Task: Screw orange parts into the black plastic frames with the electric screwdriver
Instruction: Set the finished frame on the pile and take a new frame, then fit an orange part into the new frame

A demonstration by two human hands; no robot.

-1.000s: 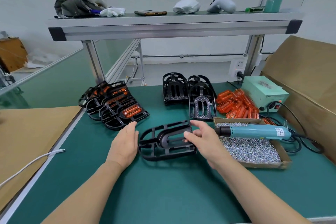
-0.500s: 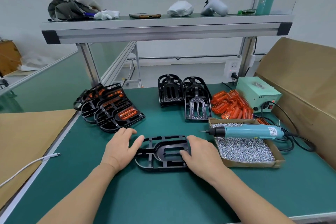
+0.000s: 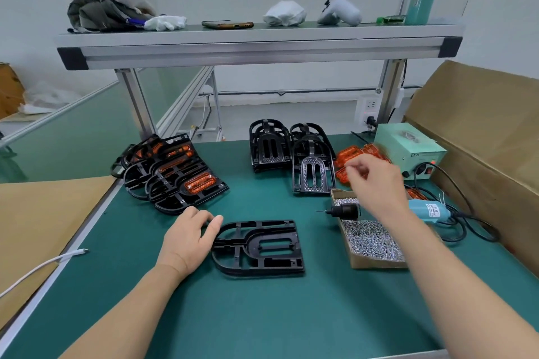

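- Lying flat near the middle of the green tabletop (image 3: 262,315) is one black plastic frame (image 3: 259,248). It is rounded at its left end and squared at its right, with open ribs and a raised U-shaped centre around a rectangular opening.
- Left hand (image 3: 186,239): rests on the tabletop at the frame's rounded end, with relaxed fingers touching its edge and gripping nothing.
- Right hand (image 3: 376,181): raised over the far right of the tabletop, above the orange parts (image 3: 348,154). Its fingers are bent but blurred, so whether it holds anything cannot be told.
- Electric screwdriver (image 3: 427,209): teal body with a black nose, lying across a cardboard box of screws (image 3: 376,264) just right of the frame, its bit pointing left.
- Left rear: an overlapping row of fitted frames (image 3: 175,175), each carrying a translucent orange insert.
- Centre rear: stacked bare frames (image 3: 291,151), standing beside the orange parts.
- Right rear: a pale green power unit (image 3: 408,148), its black cable trailing across the tabletop.
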